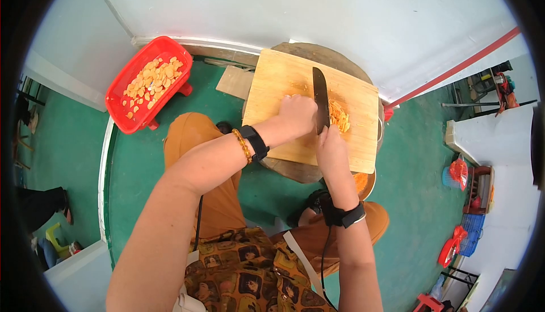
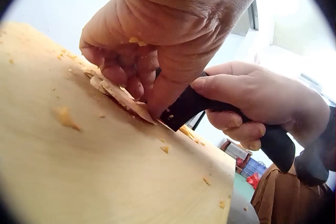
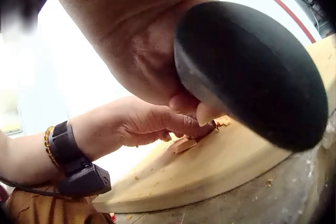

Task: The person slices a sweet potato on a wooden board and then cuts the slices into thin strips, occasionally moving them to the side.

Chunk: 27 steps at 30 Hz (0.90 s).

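Note:
A wooden board lies on a round stump. My right hand grips the black handle of a knife, whose dark blade stands over the board. Curled fingers of my left hand hold thin orange slices down on the board, right beside the blade. In the left wrist view the left thumb touches the slices near the blade. Orange shreds lie in a pile on the blade's other side. Small bits are scattered over the board.
A red tray with orange slices stands on the green floor at the left. Under the board's lower right corner a bowl holds orange shreds. White walls rise behind the stump. Blue baskets are at the far right.

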Tool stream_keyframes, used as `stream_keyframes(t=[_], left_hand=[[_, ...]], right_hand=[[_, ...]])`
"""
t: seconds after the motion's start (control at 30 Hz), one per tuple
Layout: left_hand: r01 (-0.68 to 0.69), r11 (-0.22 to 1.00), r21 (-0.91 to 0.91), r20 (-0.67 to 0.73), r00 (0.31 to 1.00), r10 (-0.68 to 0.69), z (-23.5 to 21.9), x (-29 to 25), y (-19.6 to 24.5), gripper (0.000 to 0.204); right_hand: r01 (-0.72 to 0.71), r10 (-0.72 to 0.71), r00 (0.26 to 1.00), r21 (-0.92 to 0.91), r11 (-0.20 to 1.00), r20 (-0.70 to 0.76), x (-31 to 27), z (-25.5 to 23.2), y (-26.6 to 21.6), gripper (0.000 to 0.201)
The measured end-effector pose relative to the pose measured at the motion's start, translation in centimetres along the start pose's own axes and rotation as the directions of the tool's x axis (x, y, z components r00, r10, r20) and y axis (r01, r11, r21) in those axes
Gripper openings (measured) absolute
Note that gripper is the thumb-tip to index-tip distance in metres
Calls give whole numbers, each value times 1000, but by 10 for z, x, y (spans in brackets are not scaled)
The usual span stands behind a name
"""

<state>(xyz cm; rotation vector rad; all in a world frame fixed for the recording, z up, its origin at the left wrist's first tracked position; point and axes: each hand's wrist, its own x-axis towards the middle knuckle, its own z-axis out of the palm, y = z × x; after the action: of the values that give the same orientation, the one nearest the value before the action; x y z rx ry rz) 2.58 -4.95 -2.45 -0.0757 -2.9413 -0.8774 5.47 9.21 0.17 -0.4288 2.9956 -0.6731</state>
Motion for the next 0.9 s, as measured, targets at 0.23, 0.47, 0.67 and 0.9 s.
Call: stream_keyframes(t=[0.23,0.47,0.67,0.9], left_hand=[[47,999,-4,20,999,-47,-2,2,1,10],[36,999,14,60,998,-37,-17,-5,4,16],[26,1000,17,88,996,-28,-23,-4,5,17],[13,998,67,64,998,-18,-19,-4,6,13]], right_hand=[[41,-42,999,26,999,8,31,6,-2,27],[-81,72,996,243,967,46,21,-9,11,26],[-8,11,1000,189,982,-13,4,-19,2,24],[10,-9,1000,178,984,-9,1,-9,5,27]])
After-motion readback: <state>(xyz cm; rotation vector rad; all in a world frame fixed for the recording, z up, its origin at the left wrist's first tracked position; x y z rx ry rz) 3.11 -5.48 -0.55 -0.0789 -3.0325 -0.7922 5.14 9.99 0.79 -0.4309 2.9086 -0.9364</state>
